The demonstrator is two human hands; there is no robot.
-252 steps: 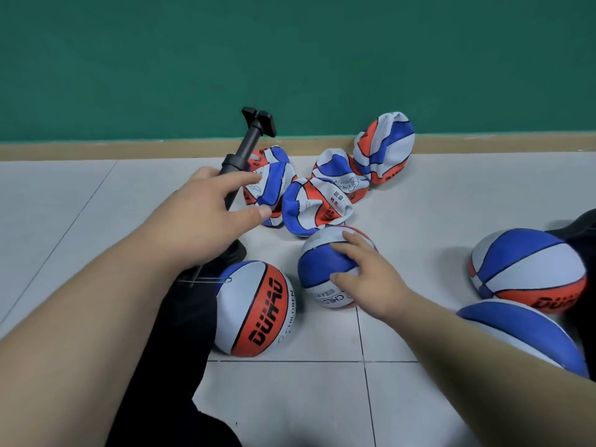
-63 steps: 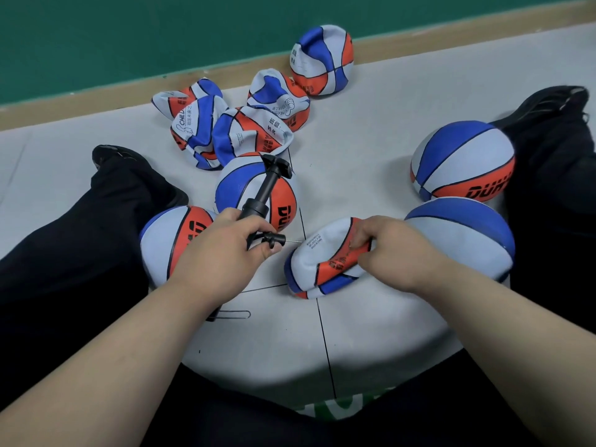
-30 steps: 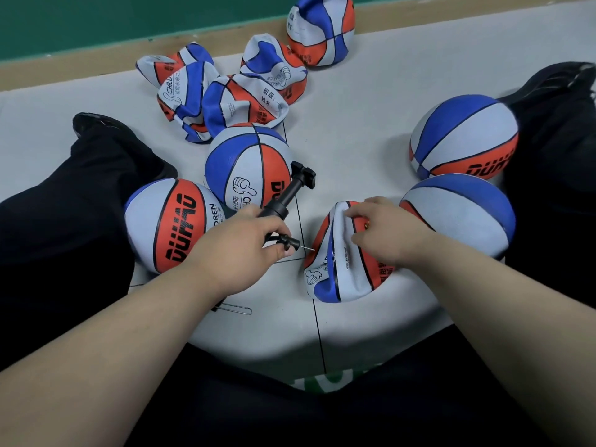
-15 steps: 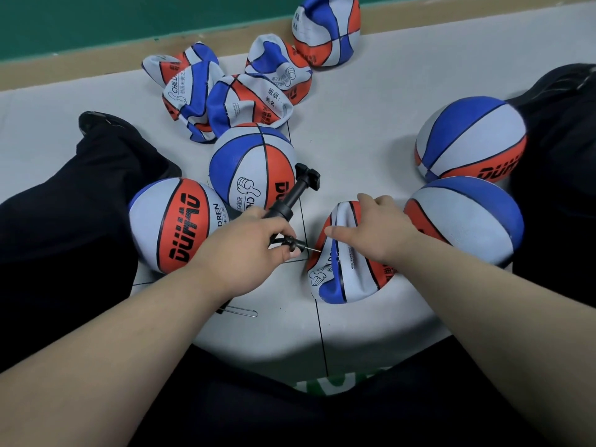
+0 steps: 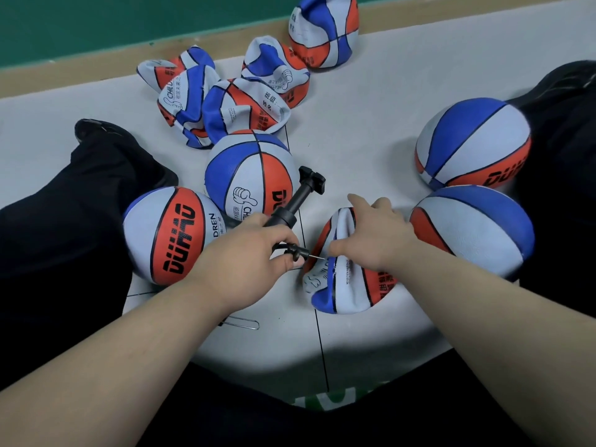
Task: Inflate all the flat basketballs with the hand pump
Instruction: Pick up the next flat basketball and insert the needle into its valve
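The person sits on the tiled floor (image 5: 371,108) with legs spread, in black trousers (image 5: 64,227); the left hand (image 5: 245,262) has its fingers curled round the barrel of the hand pump (image 5: 295,204), with thumb and forefinger pinching the nozzle so the needle (image 5: 312,257) points right at the flat basketball (image 5: 348,285); the tip sits at the crumpled skin, though I cannot tell whether it is in. The right hand (image 5: 374,237) grips that ball's folded top, thumb against the near fold, fingers bent over the far side. The ball lies near, between the legs, against a round ball (image 5: 474,227) on its right; a second round ball (image 5: 472,143) sits farther right; two more (image 5: 171,233) lie left of the pump; the crumpled heap (image 5: 245,108) lies far, by the green wall (image 5: 129,21).
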